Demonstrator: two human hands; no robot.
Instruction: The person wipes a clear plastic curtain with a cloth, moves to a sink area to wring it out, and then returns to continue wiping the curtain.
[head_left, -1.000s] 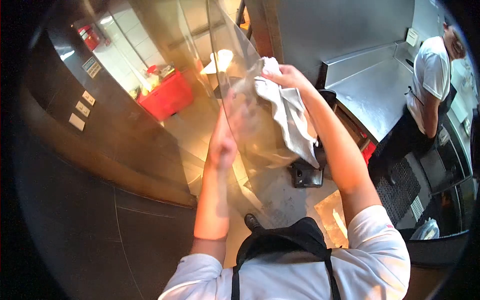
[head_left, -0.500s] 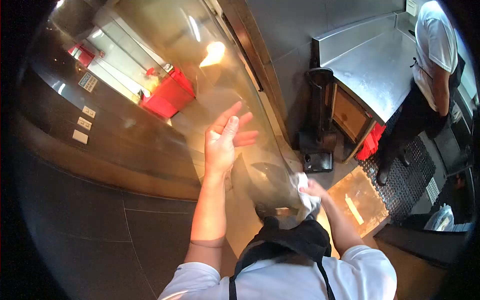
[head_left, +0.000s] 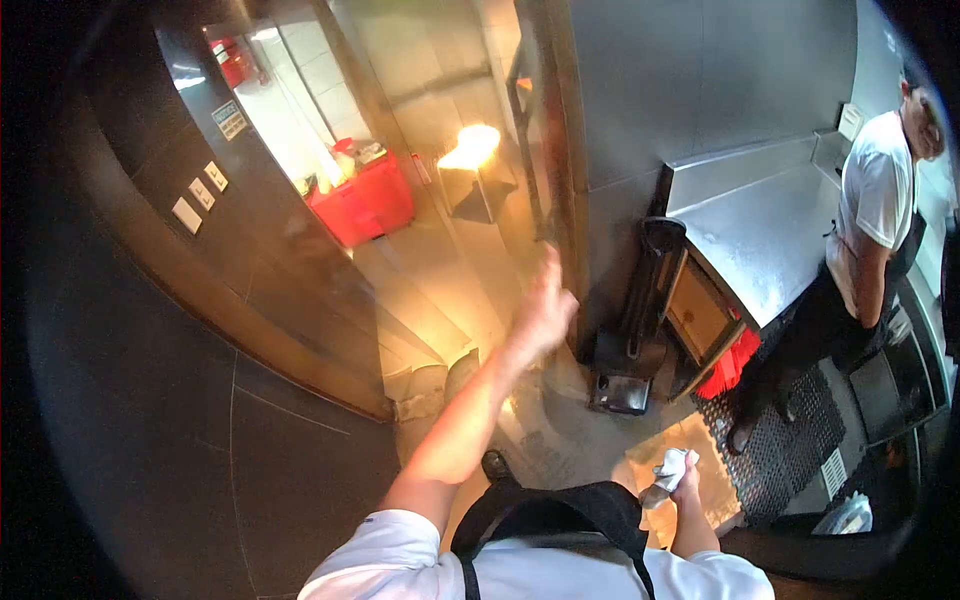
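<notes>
Wiping looks paused: left hand (head_left: 545, 310), open and empty, flat at the glass panel (head_left: 450, 230); right hand (head_left: 688, 485) hangs low gripping a bunched white cloth (head_left: 668, 466), clear of the glass.

Left hand (head_left: 545, 308): raised, fingers extended, blurred, at the edge of the glass panel (head_left: 440, 250); contact cannot be confirmed. Right hand (head_left: 688, 487): held low near the apron, closed around a bunched white cloth (head_left: 668, 466). A red bin (head_left: 365, 203) shows behind the panel. On the right, another person (head_left: 870, 215) stands at the steel counter (head_left: 760, 235), feet on a black floor mat (head_left: 790, 450).
</notes>
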